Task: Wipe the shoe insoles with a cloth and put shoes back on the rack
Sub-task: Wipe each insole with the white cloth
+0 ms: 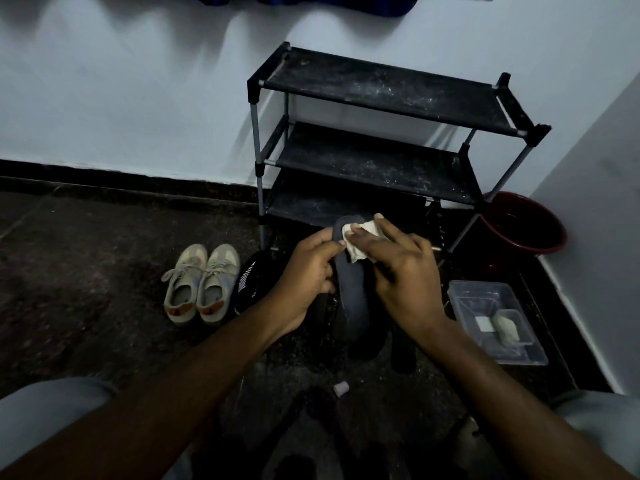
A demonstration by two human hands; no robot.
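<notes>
Right then, the dark insole point(351, 292) sat just below the middle of the frame, out of its shoe and raised off the floor point(86, 271), its toe end pointing up toward the rack point(381, 88). Your left hand point(308, 271) had its fingers curled round the insole's left edge. Your right hand point(405, 271) had thumb and fingers closed on the white cloth point(356, 242), pinning it against the toe end.

By the look of it, the insole was light, thin and floppy, so it would have bent under the wiping pressure unless backed from behind. The long edge near mid-length, where your left hand was, looked the sensible place to hold it. The cloth was soft and bunched, and would have needed a firm pinch to keep from sliding.

Directly beneath the insole lay dark footwear on the floor, too dim to make out. Left of your left hand stood a black shoe point(251, 282), and beyond it a pair of beige sneakers point(201, 285), side by side.

All three shelves of the rack, in the upper middle to right, carried no shoes, so putting shoes back was not yet done. A red basin point(526, 230) stood at the rack's right foot, and a clear plastic container point(467, 289) lay at lower right.
</notes>
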